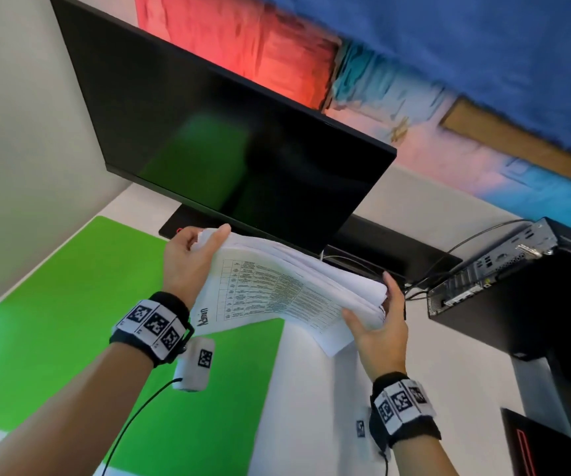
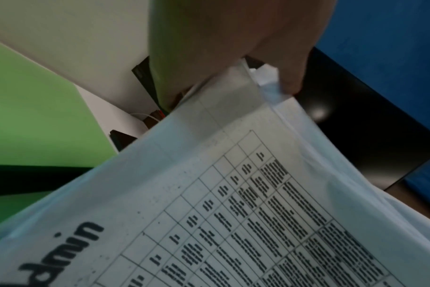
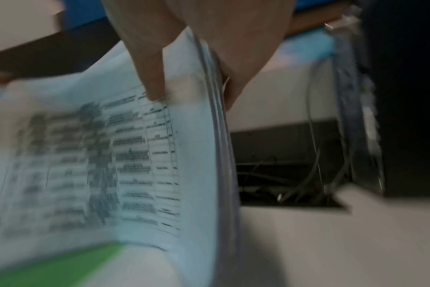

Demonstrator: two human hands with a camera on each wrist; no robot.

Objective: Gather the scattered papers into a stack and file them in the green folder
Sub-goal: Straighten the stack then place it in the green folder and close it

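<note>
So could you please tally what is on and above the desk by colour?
Green: 1, the folder
White: 1, the paper stack held by both hands
Black: 2, the monitor and the computer
Total: 4

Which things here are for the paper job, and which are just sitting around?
For the job:
- stack of papers, held up by the left hand and right hand
- green folder, lying open on the desk

Just sitting around:
- monitor
- small computer with its cables
- colourful wall picture
</note>
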